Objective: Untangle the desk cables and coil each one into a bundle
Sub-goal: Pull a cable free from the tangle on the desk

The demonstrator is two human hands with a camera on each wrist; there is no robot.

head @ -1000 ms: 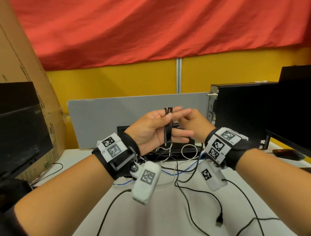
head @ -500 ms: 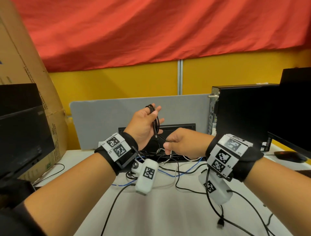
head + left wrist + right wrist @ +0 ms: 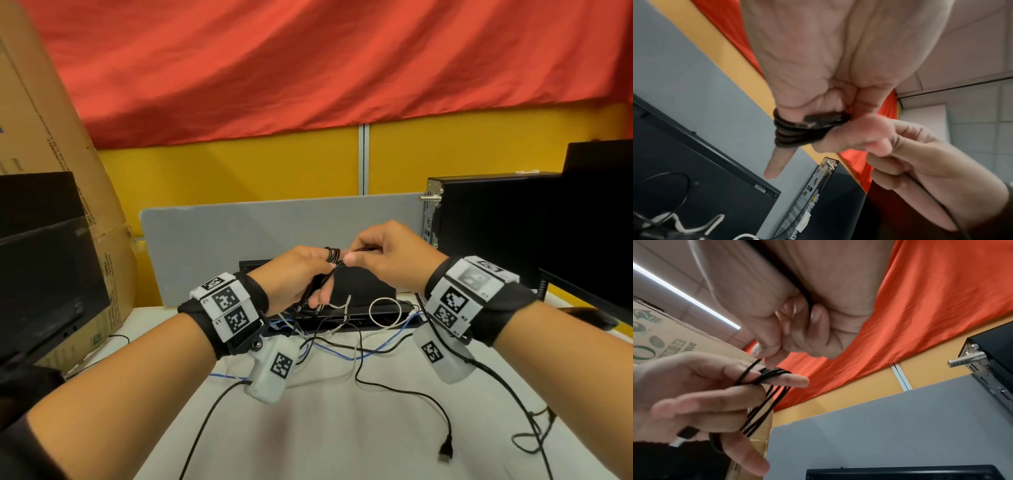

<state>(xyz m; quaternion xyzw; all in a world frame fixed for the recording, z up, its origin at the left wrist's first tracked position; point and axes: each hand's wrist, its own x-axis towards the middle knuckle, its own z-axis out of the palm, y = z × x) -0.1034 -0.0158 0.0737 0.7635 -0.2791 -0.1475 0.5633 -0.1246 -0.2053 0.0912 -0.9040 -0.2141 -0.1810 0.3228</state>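
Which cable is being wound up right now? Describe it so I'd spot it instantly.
Look in front of the grey divider panel, where the two hands meet above the desk. The black cable is looped in several turns around the left hand fingers while the right hand pinches its free strand; the other cables lie loose on the desk.

Red drape over yellow wall — grey desk divider.

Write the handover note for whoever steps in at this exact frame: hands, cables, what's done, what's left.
Left hand: black cable looped several turns around its fingers, one plug at the palm.
Right hand: pinches the same cable's free run beside the loops.
Done: part of this cable coiled.
Left: wind in its loose tail, which trails across the desk, then untangle and coil the white cable, blue cable and the other black leads.
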